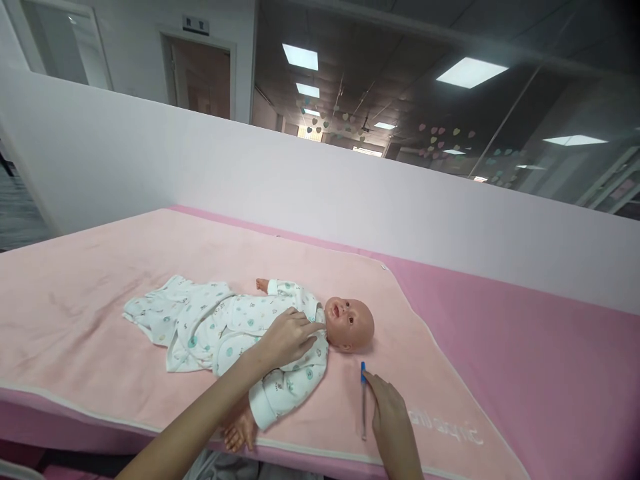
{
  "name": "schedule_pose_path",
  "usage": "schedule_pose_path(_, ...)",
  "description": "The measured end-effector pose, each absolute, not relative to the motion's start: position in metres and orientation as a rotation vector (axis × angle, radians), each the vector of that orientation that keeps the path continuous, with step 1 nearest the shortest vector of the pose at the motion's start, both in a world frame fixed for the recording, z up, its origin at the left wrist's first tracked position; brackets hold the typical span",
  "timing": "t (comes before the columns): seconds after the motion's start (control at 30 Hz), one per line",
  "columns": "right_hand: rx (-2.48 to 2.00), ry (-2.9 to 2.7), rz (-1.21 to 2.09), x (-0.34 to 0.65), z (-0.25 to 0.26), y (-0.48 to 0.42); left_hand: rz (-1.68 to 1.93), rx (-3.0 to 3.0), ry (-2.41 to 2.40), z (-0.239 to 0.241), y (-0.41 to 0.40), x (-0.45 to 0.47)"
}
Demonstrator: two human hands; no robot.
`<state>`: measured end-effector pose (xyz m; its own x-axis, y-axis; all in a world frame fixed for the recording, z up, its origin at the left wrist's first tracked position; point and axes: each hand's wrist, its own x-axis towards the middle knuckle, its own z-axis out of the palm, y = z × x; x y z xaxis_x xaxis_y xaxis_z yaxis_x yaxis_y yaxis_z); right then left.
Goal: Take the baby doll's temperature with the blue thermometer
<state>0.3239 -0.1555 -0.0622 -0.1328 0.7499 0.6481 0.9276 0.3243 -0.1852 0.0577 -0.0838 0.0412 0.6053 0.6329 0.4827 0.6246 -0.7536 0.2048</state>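
Note:
A bald baby doll (350, 325) lies on its back, its head to the right, in a white top with small green prints (250, 313). My left hand (290, 337) rests on the doll's chest. Its index finger stretches to the collar at the neck, while the other fingers bend loosely and the thumb is hidden. Below the doll's head, a slim clear stick with a blue end (363, 407), like a pen or thermometer, is at the mat's surface. The fingers of my right hand (390, 407) are closed together at its blue end.
A pale pink mat (100, 267) covers much of a deeper pink padded surface (525, 333). Behind it runs a low white wall (325, 180) with glass above. Grey cloth (230, 465) shows below the front edge.

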Motion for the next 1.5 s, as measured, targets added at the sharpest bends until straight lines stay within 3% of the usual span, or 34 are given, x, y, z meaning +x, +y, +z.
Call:
schedule_pose_path(0.43,-1.191,-1.906,-0.069,0.196,0.017,-0.096,0.979,2.267,1.009,0.038,-0.052,0.051)
schedule_pose_path(0.77,-1.158,-1.586,-0.016,0.169,-0.012,-0.074,0.925,2.288,1.122,0.033,-0.048,0.052)
schedule_pose_path(1.5,-1.050,-1.470,-0.094,0.167,-0.009,-0.075,1.046,1.818,0.863,0.036,-0.049,0.042)
